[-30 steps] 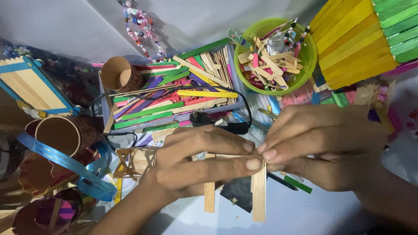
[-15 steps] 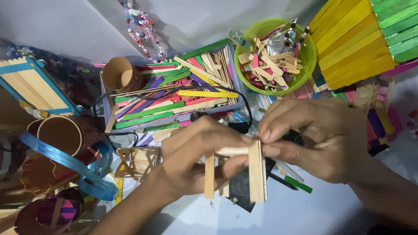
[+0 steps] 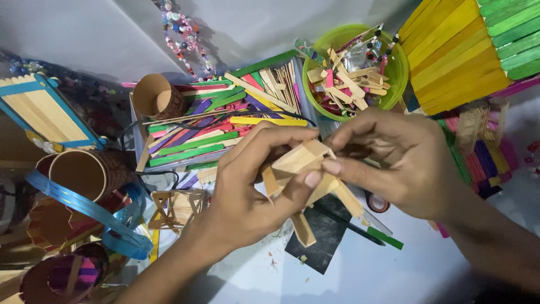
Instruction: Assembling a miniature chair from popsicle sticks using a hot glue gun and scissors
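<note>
Both my hands grip a small frame of plain wooden craft sticks [image 3: 306, 163] above the white table, at the centre of the head view. My left hand [image 3: 253, 191] wraps it from below and the left, with its thumb pressed on the front sticks. My right hand [image 3: 394, 163] pinches its top right end with thumb and forefinger. The frame is tilted, and its lower sticks [image 3: 302, 228] jut out under my fingers.
A tray of coloured craft sticks [image 3: 208, 132] lies just behind my hands. A green bowl of stick pieces [image 3: 351, 73] stands at the back right, by a yellow and green stick panel [image 3: 467, 50]. Cardboard tubes [image 3: 84, 174] and blue ribbon crowd the left. A dark sheet [image 3: 318, 236] lies below.
The stick frame has been turned from hanging upright to tilted, and lifted closer to the camera. My left hand's grip has shifted around it; my right fingers now pinch its upper end.
</note>
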